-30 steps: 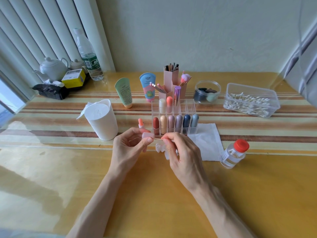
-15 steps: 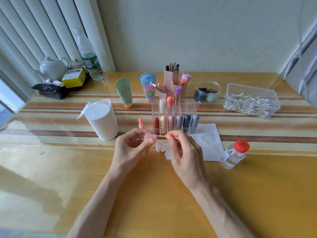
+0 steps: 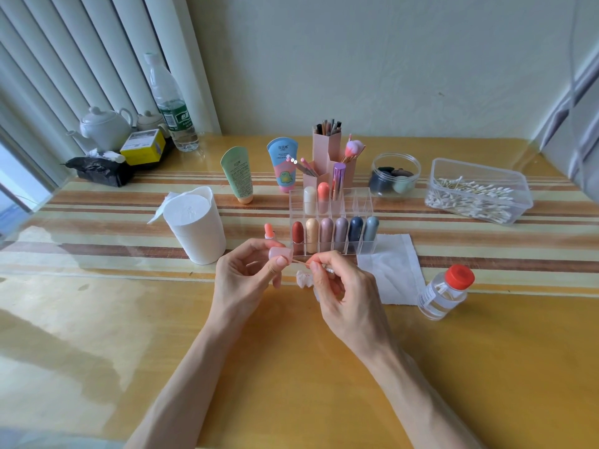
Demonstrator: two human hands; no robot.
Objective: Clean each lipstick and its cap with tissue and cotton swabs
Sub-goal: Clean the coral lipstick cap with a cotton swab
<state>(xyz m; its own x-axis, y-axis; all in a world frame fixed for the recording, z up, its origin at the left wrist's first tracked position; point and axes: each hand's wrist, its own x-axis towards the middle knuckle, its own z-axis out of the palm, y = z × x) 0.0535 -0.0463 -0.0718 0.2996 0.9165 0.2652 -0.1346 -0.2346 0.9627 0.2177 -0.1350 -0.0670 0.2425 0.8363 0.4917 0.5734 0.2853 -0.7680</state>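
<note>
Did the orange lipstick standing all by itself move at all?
No. The orange lipstick stands where it was, just left of the clear rack and behind the left hand.

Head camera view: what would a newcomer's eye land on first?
The two hands at the table's middle stand out: the left hand pinches a small pink cap while the right hand points a cotton swab at it. Just behind them stands a clear organiser holding a row of coloured lipsticks, with an uncapped orange lipstick upright to its left.
</note>
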